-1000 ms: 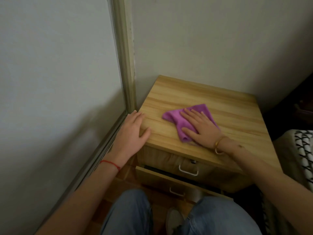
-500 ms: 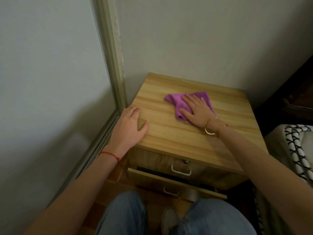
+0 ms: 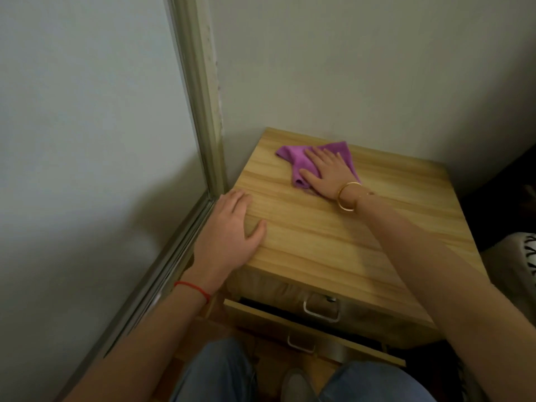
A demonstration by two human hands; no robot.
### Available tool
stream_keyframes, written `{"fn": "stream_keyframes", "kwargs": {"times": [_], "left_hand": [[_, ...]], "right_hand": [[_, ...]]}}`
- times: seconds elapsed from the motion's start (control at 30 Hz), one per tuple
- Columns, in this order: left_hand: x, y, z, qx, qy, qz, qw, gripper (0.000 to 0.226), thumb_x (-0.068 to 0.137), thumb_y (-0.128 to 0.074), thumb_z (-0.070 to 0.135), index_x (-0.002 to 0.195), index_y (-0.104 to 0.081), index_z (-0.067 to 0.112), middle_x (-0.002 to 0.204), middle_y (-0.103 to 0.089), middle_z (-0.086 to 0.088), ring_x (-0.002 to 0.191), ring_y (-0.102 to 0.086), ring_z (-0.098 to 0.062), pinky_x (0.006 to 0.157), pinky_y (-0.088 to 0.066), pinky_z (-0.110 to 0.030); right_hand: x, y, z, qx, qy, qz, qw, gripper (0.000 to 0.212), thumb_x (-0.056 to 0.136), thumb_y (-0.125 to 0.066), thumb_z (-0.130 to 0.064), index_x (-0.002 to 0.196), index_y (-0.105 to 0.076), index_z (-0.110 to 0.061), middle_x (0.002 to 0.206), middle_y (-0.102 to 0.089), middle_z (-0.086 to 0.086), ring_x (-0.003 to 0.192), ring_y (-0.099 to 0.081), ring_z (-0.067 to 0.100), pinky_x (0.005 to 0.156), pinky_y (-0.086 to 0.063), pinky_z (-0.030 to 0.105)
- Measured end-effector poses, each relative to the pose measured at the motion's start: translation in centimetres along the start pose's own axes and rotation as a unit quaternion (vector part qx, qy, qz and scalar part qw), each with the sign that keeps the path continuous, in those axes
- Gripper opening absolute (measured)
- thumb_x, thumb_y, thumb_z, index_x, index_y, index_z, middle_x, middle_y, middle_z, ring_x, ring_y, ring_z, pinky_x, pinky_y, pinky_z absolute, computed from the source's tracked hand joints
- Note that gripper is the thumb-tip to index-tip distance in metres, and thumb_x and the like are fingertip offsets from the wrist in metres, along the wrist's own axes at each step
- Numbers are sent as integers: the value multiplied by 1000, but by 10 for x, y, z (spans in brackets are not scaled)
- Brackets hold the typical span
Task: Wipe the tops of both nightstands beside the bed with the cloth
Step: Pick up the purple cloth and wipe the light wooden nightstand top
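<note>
A light wooden nightstand (image 3: 333,236) stands in the corner against the wall. A purple cloth (image 3: 291,156) lies on its top near the back left corner. My right hand (image 3: 326,172) presses flat on the cloth with straight fingers; a gold bangle circles its wrist. My left hand (image 3: 229,230) rests flat on the front left corner of the top, fingers over the edge; a red string is tied round that wrist.
A framed sliding panel (image 3: 197,111) runs along the left, close to the nightstand. The lower drawer (image 3: 304,329) is pulled partly out. Bedding (image 3: 516,262) with a black-and-white pattern lies at the right edge. My knees in jeans (image 3: 214,372) are below.
My right hand has slid the cloth away from me, from the middle of the top toward the back left corner. My left hand has stayed on the front left corner.
</note>
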State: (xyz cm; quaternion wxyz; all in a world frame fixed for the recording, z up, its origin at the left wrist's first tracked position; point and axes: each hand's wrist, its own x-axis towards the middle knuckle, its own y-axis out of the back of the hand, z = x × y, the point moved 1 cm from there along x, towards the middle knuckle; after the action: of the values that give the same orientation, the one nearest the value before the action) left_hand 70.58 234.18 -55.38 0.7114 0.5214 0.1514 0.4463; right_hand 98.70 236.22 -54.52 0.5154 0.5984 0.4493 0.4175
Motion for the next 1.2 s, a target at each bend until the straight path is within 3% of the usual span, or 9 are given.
{"fn": "stream_keyframes", "kwargs": {"times": [0.13, 0.33, 0.53, 0.63, 0.77, 0.87, 1.0, 1.2], "left_hand": [[0, -1, -1, -8, -8, 8, 1000, 69, 92, -39, 56, 147, -38, 13, 153, -34, -1, 145, -21, -16, 120, -11, -29], [1, -3, -3, -5, -13, 7, 1000, 69, 92, -39, 56, 147, -38, 15, 153, -34, 0, 145, -22, -16, 120, -16, -32], [0, -2, -2, -20, -6, 11, 1000, 68, 91, -42, 56, 147, -37, 17, 153, -33, 5, 145, -20, -11, 120, -18, -32], [1, -3, -4, -24, -15, 17, 999, 68, 90, -41, 56, 145, -39, 16, 152, -35, 3, 144, -22, -12, 120, -21, -34], [2, -4, -4, -21, -17, 23, 999, 67, 89, -42, 55, 142, -44, 14, 148, -41, 0, 142, -28, -14, 118, -24, -34], [2, -2, -4, -22, -22, 24, 999, 67, 90, -42, 56, 142, -44, 14, 148, -41, 0, 142, -28, -13, 118, -26, -36], [2, -1, -5, -13, -20, 19, 1000, 66, 92, -46, 54, 145, -41, 15, 151, -37, 3, 143, -24, -11, 119, -16, -28], [2, -2, -6, -19, -21, 20, 999, 68, 89, -44, 54, 143, -43, 13, 148, -42, -1, 141, -29, -14, 118, -25, -34]], "right_hand": [[36, -3, -27, -9, -3, 4, 1000, 66, 96, -29, -55, 151, -15, -22, 159, -13, 3, 146, -11, 22, 117, -1, 40], [37, -15, -73, 14, 161, 9, 987, 64, 96, -35, -51, 151, -17, -24, 158, -16, 0, 145, -12, 20, 119, -3, 40], [95, -6, -40, -1, 32, -8, 999, 65, 96, -32, -53, 151, -17, -21, 158, -17, 3, 145, -14, 23, 117, -3, 40], [87, -10, -62, 7, 77, -1, 997, 65, 96, -33, -53, 150, -19, -20, 158, -18, 4, 145, -15, 23, 118, -3, 40], [62, -18, -85, 10, 205, 9, 979, 65, 93, -33, -56, 148, -26, -23, 156, -25, 0, 144, -18, 19, 117, -4, 39], [73, -13, -74, 23, 170, -13, 985, 63, 96, -36, -53, 150, -21, -24, 158, -19, 0, 145, -14, 19, 118, -2, 38], [77, -9, -65, 14, 94, -9, 995, 66, 96, -33, -54, 151, -15, -24, 159, -15, 2, 146, -12, 22, 118, -2, 40], [-9, -11, -69, 19, 206, 1, 978, 77, 84, -23, -65, 150, -17, -27, 158, -17, -2, 144, -14, 16, 117, -2, 36]]}}
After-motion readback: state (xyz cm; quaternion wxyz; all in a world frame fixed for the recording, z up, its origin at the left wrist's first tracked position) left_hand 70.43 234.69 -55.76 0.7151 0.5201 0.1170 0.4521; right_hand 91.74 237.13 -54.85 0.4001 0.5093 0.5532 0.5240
